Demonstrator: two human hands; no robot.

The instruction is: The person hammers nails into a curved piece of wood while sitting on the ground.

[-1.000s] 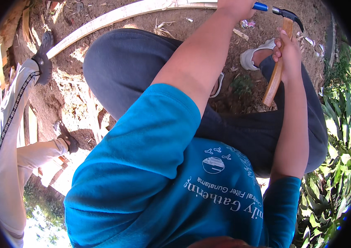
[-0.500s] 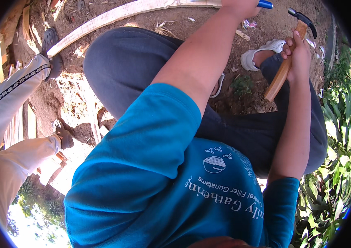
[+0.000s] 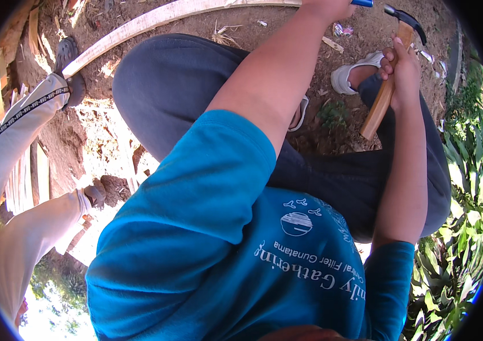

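Observation:
At the top edge my left hand (image 3: pixel 331 8) is closed around a blue tool handle (image 3: pixel 362 3), whose end sticks out to the right of the fist. The tool's other end is cut off by the picture's edge, so its kind does not show. Right beside that fist runs a long pale wooden plank (image 3: pixel 156 21), looking bent by the lens. My right hand (image 3: pixel 403 71) grips a claw hammer (image 3: pixel 379 108) partway along its wooden handle. The dark metal head points up, just right of the blue handle.
Another person's legs in pale trousers (image 3: pixel 25 122) stand at the left, one dark shoe (image 3: pixel 66 57) by the plank's near end. Cut wood pieces (image 3: pixel 22 176) lie behind them. Leafy plants (image 3: pixel 457 244) border the right. A small wood chip (image 3: pixel 332 44) rests on the dirt.
My right hand and the hammer have shifted a little left and up. My left hand has moved slightly up and left with the blue handle. The other person's lower leg has shifted slightly.

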